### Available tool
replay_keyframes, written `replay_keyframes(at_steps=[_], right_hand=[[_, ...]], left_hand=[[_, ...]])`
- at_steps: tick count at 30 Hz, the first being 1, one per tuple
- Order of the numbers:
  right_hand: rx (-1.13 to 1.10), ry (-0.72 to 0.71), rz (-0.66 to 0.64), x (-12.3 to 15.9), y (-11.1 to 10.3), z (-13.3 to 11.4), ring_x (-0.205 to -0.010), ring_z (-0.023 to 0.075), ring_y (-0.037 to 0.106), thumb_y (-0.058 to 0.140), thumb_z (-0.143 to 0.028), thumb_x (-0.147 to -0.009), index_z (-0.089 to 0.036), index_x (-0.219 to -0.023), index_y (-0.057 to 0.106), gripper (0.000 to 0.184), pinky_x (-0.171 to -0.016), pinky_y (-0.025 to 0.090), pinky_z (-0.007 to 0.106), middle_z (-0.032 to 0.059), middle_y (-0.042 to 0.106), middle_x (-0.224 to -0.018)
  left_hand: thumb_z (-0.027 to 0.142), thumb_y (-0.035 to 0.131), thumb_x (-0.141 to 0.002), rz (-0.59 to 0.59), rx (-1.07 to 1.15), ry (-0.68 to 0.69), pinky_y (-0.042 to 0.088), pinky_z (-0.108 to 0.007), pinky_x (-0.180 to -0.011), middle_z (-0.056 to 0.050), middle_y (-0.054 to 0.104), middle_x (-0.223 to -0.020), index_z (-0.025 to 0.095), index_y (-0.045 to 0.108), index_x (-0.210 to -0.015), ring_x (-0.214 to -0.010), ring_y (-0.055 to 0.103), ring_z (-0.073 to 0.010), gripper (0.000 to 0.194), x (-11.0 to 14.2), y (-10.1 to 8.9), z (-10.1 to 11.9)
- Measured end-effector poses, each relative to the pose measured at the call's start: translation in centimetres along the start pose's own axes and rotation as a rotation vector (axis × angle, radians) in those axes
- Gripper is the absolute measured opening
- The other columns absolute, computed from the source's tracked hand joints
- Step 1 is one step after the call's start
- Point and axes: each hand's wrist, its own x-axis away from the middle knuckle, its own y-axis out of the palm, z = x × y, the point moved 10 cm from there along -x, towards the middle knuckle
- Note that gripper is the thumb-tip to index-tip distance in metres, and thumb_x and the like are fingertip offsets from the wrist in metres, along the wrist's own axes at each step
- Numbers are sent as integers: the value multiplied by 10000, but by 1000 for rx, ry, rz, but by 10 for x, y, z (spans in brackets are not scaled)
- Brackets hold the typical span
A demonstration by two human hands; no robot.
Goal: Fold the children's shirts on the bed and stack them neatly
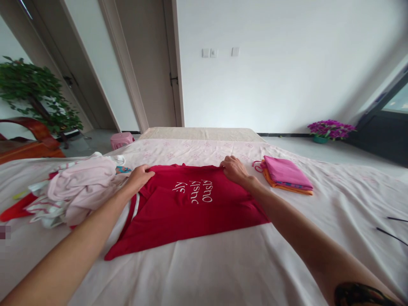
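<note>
A red T-shirt (178, 212) with white lettering lies spread sideways on the pale sheet in front of me. My left hand (140, 176) pinches its far edge near the left end, by the shoulder. At the right end of that same far edge, my right hand (234, 168) grips the fabric with bent fingers. A white-trimmed opening shows at the shirt's left side, partly behind my left forearm. To the right of the shirt sits a folded stack with a pink garment (287, 172) on top and an orange garment (299, 190) beneath.
A loose heap of pale pink, white and red clothes (86, 182) lies on the left. Beyond the sheet-covered surface (223, 272) stand a pink stool (123, 139), a leafy plant (32, 89), a wooden chair (38, 136) and purple flowers (331, 129). Dark thin rods (392, 236) show at right.
</note>
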Motion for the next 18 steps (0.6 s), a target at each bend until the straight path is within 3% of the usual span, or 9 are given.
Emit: replay_keyframes(at_steps=[5, 8, 10, 15, 18], right_hand=[[-85, -153, 85, 52, -35, -20, -939, 199, 526, 458, -51, -812, -175, -910, 697, 286, -861, 387, 296, 88, 636, -1011], [-107, -209, -32, 81, -26, -28, -895, 193, 544, 469, -34, -773, -185, -879, 681, 281, -871, 381, 301, 67, 651, -911], [-106, -193, -107, 93, -16, -29, -919, 198, 558, 467, -23, -739, -185, -919, 682, 324, -872, 384, 299, 68, 658, -924], [-110, -144, -146, 101, -8, -25, -1015, 209, 568, 459, -27, -718, -182, -1005, 690, 400, -918, 390, 300, 83, 666, -1015], [-133, -96, -163, 101, -6, -18, -1044, 208, 576, 466, -28, -708, -189, -1051, 697, 444, -925, 398, 291, 84, 671, -1050]], left_hand=[[300, 518, -742, -159, -110, 176, 480, -282, -700, -1, 684, -791, 181, 630, -977, -742, 638, -192, 286, 66, -15, 7], [287, 518, -742, -268, -254, 246, 464, -294, -758, -18, 695, -912, 201, 642, -939, -815, 635, -194, 248, 111, -7, -6], [328, 546, -759, -247, -383, 259, 447, -307, -771, -33, 688, -959, 211, 652, -953, -851, 629, -205, 250, 130, -8, -11], [581, 587, -771, -150, -542, 278, 418, -324, -749, -55, 686, -930, 234, 671, -912, -893, 625, -246, 384, 133, -16, 6], [582, 564, -781, -200, -518, 161, 405, -311, -683, -39, 699, -874, 238, 668, -861, -826, 636, -238, 368, 119, -11, -2]])
